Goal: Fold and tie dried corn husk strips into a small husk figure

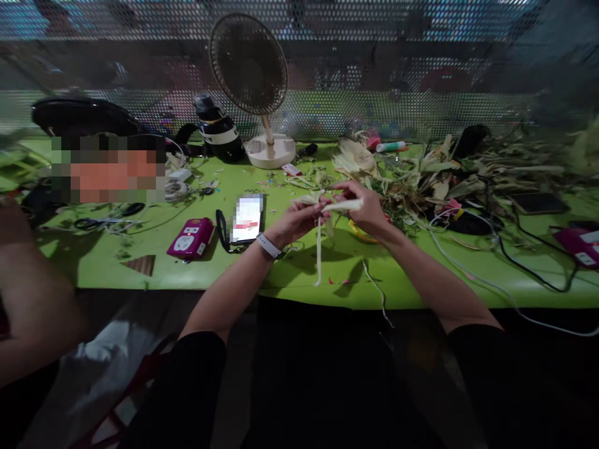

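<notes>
Husk strip (344,205), pale and dry-looking, spans the space between the two hands above the near middle of the green table (290,271). Left hand (299,219) pinches the strip's left end between thumb and fingertips; a thin strand (319,252) hangs just below. Right hand (367,202) curls behind the other end, but in this dim view I cannot tell whether its fingers pinch or merely steady. The strip should be light, pliable across its width and apt to split along the grain, so a flat pinch near each end looks safest. Loose husks (355,160) lie beyond, toward the far right.
</notes>
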Available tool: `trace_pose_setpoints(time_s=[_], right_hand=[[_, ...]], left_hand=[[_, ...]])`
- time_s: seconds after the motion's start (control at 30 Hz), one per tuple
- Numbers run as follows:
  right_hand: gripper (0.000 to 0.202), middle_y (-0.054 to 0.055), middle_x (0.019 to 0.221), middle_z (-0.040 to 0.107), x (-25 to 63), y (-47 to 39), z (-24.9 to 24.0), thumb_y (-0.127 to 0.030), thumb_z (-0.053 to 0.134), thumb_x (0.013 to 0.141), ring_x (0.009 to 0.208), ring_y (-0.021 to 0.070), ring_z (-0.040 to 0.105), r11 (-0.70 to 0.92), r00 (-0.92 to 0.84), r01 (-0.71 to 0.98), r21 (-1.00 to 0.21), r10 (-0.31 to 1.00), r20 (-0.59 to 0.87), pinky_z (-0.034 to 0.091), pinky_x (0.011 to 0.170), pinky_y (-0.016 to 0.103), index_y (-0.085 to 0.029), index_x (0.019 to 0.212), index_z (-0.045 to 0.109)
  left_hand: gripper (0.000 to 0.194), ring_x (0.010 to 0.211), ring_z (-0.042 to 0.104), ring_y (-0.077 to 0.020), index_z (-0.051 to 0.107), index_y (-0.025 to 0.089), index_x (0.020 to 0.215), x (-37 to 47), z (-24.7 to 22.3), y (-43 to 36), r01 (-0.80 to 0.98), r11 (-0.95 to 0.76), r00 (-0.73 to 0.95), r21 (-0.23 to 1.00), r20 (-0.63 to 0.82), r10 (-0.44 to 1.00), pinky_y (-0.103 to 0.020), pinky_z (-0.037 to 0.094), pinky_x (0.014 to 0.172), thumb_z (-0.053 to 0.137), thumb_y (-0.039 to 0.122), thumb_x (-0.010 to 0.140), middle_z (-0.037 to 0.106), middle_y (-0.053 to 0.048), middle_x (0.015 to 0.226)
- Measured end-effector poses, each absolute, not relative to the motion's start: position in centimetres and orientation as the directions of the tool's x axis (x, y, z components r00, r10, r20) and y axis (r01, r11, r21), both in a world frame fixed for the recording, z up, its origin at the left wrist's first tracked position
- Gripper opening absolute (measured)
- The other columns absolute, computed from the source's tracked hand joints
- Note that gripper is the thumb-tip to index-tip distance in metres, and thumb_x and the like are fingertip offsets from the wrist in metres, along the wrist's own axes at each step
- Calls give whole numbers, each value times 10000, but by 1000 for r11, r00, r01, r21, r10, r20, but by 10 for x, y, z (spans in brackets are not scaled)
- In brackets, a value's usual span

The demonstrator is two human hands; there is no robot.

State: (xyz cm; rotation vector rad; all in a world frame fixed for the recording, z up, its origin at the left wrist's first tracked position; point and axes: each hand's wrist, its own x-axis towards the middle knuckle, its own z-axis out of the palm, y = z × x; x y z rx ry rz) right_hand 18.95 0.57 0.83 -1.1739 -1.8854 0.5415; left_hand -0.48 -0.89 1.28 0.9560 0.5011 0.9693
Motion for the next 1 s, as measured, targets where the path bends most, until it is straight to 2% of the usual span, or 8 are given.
trace_pose_setpoints(time_s=[0.17, 0.33, 0.43, 0.5, 0.6, 0.73, 0.87, 1.0], right_hand=[[182, 38, 809, 668, 190, 7, 7, -343, 519, 907, 716, 175, 637, 366, -50, 361, -858, 926, 375, 533, 699, 333, -210, 995, 606], [246, 71, 930, 711, 172, -5, 2, -419, 582, 886, 844, 187, 682, 247, -300, 213, -945, 937, 178, 563, 810, 365, -193, 982, 604], [360, 43, 849, 700, 165, -13, -1, -521, 615, 867, 711, 169, 653, 222, -413, 233, -947, 904, 110, 555, 686, 329, -197, 1023, 594], [358, 32, 815, 684, 168, -15, 0, -549, 576, 894, 678, 164, 623, 328, -400, 328, -886, 898, 184, 522, 645, 314, -200, 964, 616], [306, 68, 886, 703, 180, -14, 10, -466, 533, 954, 830, 213, 635, 576, -419, 552, -603, 817, 396, 498, 771, 359, -203, 912, 684], [287, 109, 969, 695, 194, -13, 26, -403, 506, 979, 953, 262, 619, 683, -483, 665, -301, 701, 525, 464, 865, 406, -228, 958, 732], [300, 104, 1041, 703, 194, -11, 29, -423, 504, 981, 1030, 271, 603, 660, -412, 707, -255, 677, 610, 413, 943, 422, -230, 913, 723], [364, 82, 905, 724, 191, -11, 22, -451, 419, 1012, 839, 231, 626, 609, -395, 718, -336, 754, 524, 421, 823, 369, -220, 955, 694]], left_hand=[[77, 712, 693, -52, 741, 180, 897, -8, 16, 5, -504, 116, 226, 856, 1, 974, -121, 521, 639, 734, 174, 821, 757, -1, 822], [80, 818, 708, -65, 736, 203, 926, -6, 10, 11, -447, 39, 103, 894, 8, 995, -153, 516, 708, 703, 207, 853, 767, 4, 909], [157, 841, 708, -90, 747, 206, 953, -7, 4, 14, -370, -56, 110, 927, 103, 989, -178, 509, 710, 746, 289, 820, 765, -9, 917], [220, 775, 689, -91, 756, 199, 966, -9, 1, 16, -247, -125, 108, 961, 156, 982, -182, 481, 647, 741, 364, 821, 758, -19, 872], [260, 613, 607, -81, 755, 172, 833, -12, -3, 18, -18, -149, 122, 989, 150, 981, -198, 422, 558, 710, 428, 836, 717, -18, 727], [380, 504, 500, -73, 671, 145, 617, -13, -1, 15, 192, -162, 369, 968, 82, 926, -213, 360, 510, 661, 428, 871, 604, -14, 551], [363, 463, 404, -61, 600, 150, 592, -13, 4, 9, 214, -261, 567, 941, 98, 818, -219, 312, 487, 599, 331, 907, 525, 13, 515], [216, 508, 445, -74, 636, 156, 724, -12, 5, 7, 157, -280, 597, 947, 135, 791, -213, 362, 531, 603, 286, 892, 519, 26, 546]])
